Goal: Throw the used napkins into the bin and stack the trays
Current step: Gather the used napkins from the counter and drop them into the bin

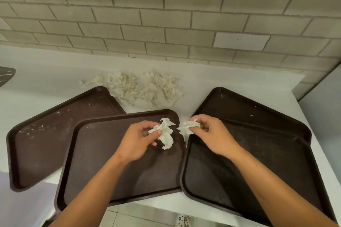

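Several dark brown trays lie on a white counter (212,83): a left tray (46,134), a middle tray (103,162) overlapping it, and at the right a near tray (230,180) lying on a far tray (249,105). My left hand (138,140) pinches a crumpled white napkin (166,132) above the middle tray. Beside it, my right hand (210,132) pinches a smaller crumpled napkin (188,127) over the gap between the middle and right trays. A pile of used napkins (144,88) lies on the counter behind the trays.
A grey brick wall (166,14) backs the counter. A grey panel (324,107) stands at the right end. A dark object (6,75) pokes in at the left edge. Tiled floor (138,217) shows below the counter's front edge. No bin is in view.
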Available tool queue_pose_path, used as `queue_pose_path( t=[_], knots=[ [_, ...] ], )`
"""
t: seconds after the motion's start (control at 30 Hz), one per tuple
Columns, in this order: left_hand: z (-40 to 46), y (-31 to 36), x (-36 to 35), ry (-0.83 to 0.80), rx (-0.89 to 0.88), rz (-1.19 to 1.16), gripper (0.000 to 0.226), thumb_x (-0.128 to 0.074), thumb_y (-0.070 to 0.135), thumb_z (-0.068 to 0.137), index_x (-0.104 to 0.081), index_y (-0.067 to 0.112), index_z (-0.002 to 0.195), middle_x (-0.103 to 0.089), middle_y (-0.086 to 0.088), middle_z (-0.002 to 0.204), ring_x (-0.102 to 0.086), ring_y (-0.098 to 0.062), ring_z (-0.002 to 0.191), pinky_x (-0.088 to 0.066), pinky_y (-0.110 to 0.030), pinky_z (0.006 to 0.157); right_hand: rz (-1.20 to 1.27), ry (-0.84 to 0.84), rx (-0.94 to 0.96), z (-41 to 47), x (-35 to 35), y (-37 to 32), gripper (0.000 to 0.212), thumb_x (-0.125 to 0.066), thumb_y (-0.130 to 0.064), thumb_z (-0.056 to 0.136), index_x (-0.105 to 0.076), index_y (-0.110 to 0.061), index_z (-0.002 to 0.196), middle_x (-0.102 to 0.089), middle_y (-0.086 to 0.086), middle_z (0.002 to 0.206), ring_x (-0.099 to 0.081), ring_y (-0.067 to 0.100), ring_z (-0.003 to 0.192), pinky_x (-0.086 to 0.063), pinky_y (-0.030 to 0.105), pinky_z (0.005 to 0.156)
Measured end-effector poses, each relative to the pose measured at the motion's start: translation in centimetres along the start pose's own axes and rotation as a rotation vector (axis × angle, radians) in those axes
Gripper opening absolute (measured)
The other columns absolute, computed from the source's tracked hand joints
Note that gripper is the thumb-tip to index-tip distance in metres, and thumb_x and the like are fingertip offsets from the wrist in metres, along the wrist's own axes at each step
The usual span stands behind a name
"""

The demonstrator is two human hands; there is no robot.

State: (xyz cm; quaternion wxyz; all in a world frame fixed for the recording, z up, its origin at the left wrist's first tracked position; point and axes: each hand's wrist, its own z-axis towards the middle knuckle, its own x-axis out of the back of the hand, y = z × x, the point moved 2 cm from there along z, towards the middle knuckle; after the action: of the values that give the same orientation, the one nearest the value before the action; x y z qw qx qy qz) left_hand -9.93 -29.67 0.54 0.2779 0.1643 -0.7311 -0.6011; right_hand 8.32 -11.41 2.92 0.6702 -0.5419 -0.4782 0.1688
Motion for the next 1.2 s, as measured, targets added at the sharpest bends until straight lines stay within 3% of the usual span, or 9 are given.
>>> queue_pose_path(
  t=[0.07, 0.2, 0.43, 0.83, 0.97, 1.03, 1.13, 1.2],
  knots=[
    [-1.5, 0.0, -0.9, -0.026, 0.001, -0.012, 0.014, -0.072, 0.012, 0.092, -0.077, 0.022, 0.1, -0.078, -0.004, 0.098, -0.069, -0.043, 0.086, -0.058, -0.05, 0.071, 0.027, 0.041, -0.034, -2.2, -0.1, 0.3, 0.017, -0.07, -0.019, 0.094, -0.07, -0.028, 0.109, -0.074, -0.01, 0.1, -0.071, 0.011, 0.092, -0.056, 0.037, 0.091],
    [-4.7, 0.0, -2.7, -0.103, 0.001, -0.054, 0.015, -0.069, 0.006, 0.092, -0.074, 0.013, 0.105, -0.078, -0.006, 0.096, -0.07, -0.025, 0.08, -0.057, -0.027, 0.063, 0.097, 0.089, -0.095, -6.8, -0.3, 0.5, 0.017, -0.07, -0.019, 0.094, -0.064, -0.027, 0.108, -0.075, -0.009, 0.101, -0.072, 0.016, 0.092, -0.056, 0.039, 0.092],
    [-10.3, -0.6, -5.4, -0.22, -0.001, -0.094, 0.016, -0.067, 0.004, 0.093, -0.072, 0.009, 0.107, -0.077, -0.008, 0.097, -0.07, -0.02, 0.08, -0.057, -0.027, 0.061, 0.186, 0.188, -0.147, -15.4, -0.4, 0.4, 0.013, -0.069, -0.016, 0.094, -0.06, -0.02, 0.104, -0.076, -0.001, 0.098, -0.068, 0.039, 0.093, -0.054, 0.055, 0.092],
    [-16.9, -0.3, -15.6, -0.387, 0.041, -0.089, 0.01, -0.071, 0.001, 0.09, -0.067, 0.006, 0.098, -0.076, -0.005, 0.089, -0.072, -0.019, 0.075, -0.059, -0.031, 0.061, 0.292, 0.349, -0.187, -29.3, 3.9, 5.7, 0.015, -0.072, -0.019, 0.091, -0.06, -0.025, 0.099, -0.071, 0.013, 0.095, -0.063, 0.045, 0.091, -0.051, 0.058, 0.085],
    [-19.5, -1.5, -21.7, -0.425, 0.099, -0.106, 0.014, -0.075, 0.001, 0.087, -0.069, 0.012, 0.094, -0.071, -0.001, 0.09, -0.065, -0.025, 0.071, -0.056, -0.033, 0.06, 0.345, 0.377, -0.259, -34.7, 6.1, 9.6, 0.022, -0.075, -0.029, 0.084, -0.061, -0.023, 0.101, -0.066, 0.018, 0.096, -0.062, 0.044, 0.094, -0.052, 0.056, 0.085],
    [-20.9, -2.2, -25.2, -0.434, 0.127, -0.115, 0.016, -0.075, -0.002, 0.085, -0.07, 0.012, 0.093, -0.07, 0.0, 0.09, -0.064, -0.027, 0.074, -0.057, -0.031, 0.058, 0.353, 0.372, -0.302, -37.4, 7.2, 12.1, 0.02, -0.075, -0.024, 0.087, -0.061, -0.023, 0.102, -0.066, 0.015, 0.096, -0.064, 0.04, 0.093, -0.053, 0.053, 0.086],
    [-22.9, -3.7, -30.0, -0.474, 0.164, -0.102, 0.016, -0.074, -0.001, 0.086, -0.07, 0.012, 0.093, -0.07, -0.008, 0.096, -0.065, -0.026, 0.076, -0.056, -0.029, 0.059, 0.37, 0.376, -0.38, -40.9, 8.3, 16.0, 0.019, -0.073, -0.012, 0.091, -0.061, -0.025, 0.099, -0.067, -0.001, 0.088, -0.064, 0.021, 0.082, -0.053, 0.04, 0.079],
    [-23.9, -5.1, -32.6, -0.481, 0.173, -0.08, 0.017, -0.076, 0.003, 0.086, -0.073, 0.019, 0.09, -0.069, -0.012, 0.101, -0.066, -0.025, 0.076, -0.056, -0.029, 0.059, 0.373, 0.367, -0.407, -42.7, 8.8, 18.5, 0.018, -0.072, -0.013, 0.091, -0.061, -0.026, 0.098, -0.068, 0.006, 0.088, -0.06, 0.023, 0.078, -0.051, 0.04, 0.074]
  ],
)
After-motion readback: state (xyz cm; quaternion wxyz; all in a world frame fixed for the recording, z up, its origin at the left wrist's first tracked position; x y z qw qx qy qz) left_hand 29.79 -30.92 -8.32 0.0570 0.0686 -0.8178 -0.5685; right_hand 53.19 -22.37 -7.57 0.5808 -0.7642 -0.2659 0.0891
